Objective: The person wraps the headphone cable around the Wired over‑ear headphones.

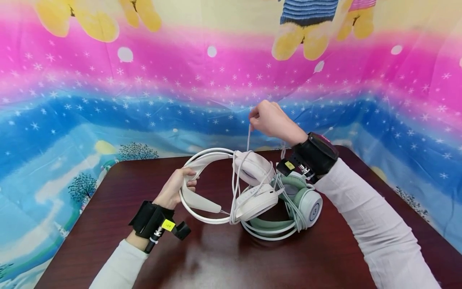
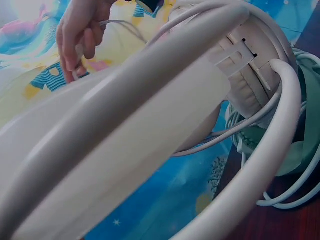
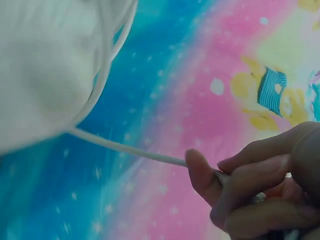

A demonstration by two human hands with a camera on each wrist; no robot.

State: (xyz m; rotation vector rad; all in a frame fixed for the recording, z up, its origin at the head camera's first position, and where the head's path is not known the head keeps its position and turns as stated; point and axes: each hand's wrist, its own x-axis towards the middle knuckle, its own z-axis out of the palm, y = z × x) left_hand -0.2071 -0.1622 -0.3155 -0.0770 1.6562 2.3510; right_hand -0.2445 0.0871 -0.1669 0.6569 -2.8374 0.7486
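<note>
My left hand (image 1: 175, 186) grips the headband of white headphones (image 1: 202, 200), holding them tilted above the table. A thin white cable (image 1: 237, 184) is wound several times about their two ear cups. Up and to the right, my right hand (image 1: 272, 120) pinches a stretch of this cable between thumb and fingers. In the right wrist view the cable (image 3: 130, 149) runs taut from an ear cup into the right hand (image 3: 260, 185). The left wrist view shows the white headband (image 2: 125, 100) close up, with the right hand (image 2: 82, 35) beyond it.
Green and white headphones (image 1: 312, 206), wrapped in their own cable, lie on the dark red table (image 1: 151, 257) behind and right of the white pair. A colourful patterned cloth (image 1: 216, 84) hangs around the table's back and sides. Wrist straps with small cameras sit on both arms.
</note>
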